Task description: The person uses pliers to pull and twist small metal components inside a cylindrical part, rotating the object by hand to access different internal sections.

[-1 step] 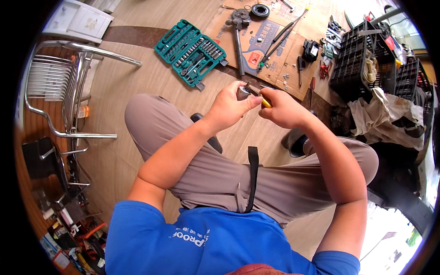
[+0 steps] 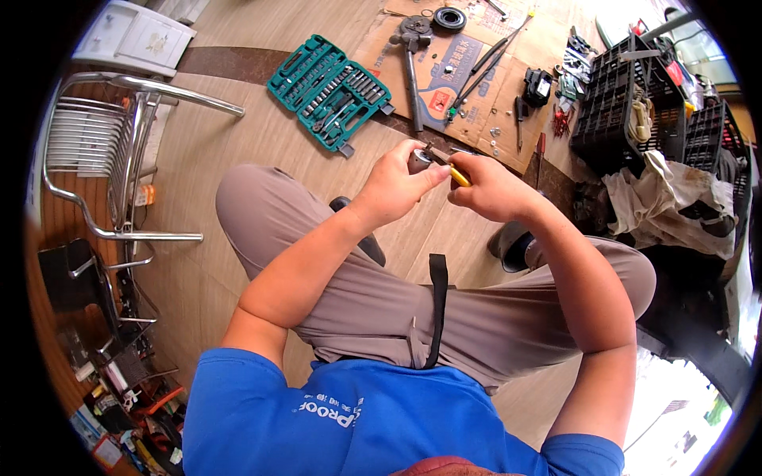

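Note:
In front of my knees my left hand (image 2: pixel 393 186) is closed around a small grey cylindrical metal part (image 2: pixel 418 162), its thumb stretched along the near side. My right hand (image 2: pixel 494 190) grips pliers (image 2: pixel 459 176) with yellow handles. The pliers' jaws point left and lie against the top of the metal part, near my left thumb. Whether the jaws pinch anything is too small to tell. My right fingers hide much of the handles.
Ahead lies a green socket set case (image 2: pixel 329 94), opened flat. Tools, a hammer-like bar (image 2: pixel 413 83) and a black ring (image 2: pixel 450 19) lie on cardboard (image 2: pixel 476 55). Black crates (image 2: pixel 607 103) stand at right, with a cloth (image 2: pixel 671 206) before them. A metal chair (image 2: pixel 87 151) is at left.

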{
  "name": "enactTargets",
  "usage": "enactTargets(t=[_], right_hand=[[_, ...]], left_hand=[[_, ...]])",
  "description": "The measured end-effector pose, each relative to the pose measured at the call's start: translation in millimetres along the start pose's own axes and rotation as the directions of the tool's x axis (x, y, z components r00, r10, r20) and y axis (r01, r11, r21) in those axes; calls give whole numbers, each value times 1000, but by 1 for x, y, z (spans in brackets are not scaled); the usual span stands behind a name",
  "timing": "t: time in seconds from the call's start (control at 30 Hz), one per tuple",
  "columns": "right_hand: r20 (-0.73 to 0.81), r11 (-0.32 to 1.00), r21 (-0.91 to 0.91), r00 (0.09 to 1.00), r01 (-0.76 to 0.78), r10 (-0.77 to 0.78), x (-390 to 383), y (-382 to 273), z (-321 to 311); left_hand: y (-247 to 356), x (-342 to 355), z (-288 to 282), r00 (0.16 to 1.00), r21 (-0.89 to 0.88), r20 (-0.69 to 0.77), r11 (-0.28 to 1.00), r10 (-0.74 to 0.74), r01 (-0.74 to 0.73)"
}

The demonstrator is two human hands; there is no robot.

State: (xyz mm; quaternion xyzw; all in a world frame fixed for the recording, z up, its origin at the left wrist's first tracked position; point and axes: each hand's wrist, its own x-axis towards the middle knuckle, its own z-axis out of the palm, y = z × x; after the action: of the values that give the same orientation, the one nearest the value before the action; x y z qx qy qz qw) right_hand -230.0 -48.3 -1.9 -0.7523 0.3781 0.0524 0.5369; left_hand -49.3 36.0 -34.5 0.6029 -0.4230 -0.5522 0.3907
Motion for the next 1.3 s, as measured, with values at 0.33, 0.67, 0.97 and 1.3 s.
enactTargets(t=[0.33,0.67,0.97,1.3], right_hand=[[-51,988,-112,993,-108,103,0,-2,-10],[-59,980,-189,997,-63,53,-2,-5,-5],[-89,968,-237,994,-87,67,-1,0,-1],[-57,986,-153,997,-65,56,-1,3,-2]], left_hand=[[0,2,-8,997,-148,18,986,-77,78],[-3,4,-9,996,-92,-14,992,-87,85],[4,2,-6,992,135,-117,989,-50,66],[7,2,-5,989,182,-146,981,-40,67]])
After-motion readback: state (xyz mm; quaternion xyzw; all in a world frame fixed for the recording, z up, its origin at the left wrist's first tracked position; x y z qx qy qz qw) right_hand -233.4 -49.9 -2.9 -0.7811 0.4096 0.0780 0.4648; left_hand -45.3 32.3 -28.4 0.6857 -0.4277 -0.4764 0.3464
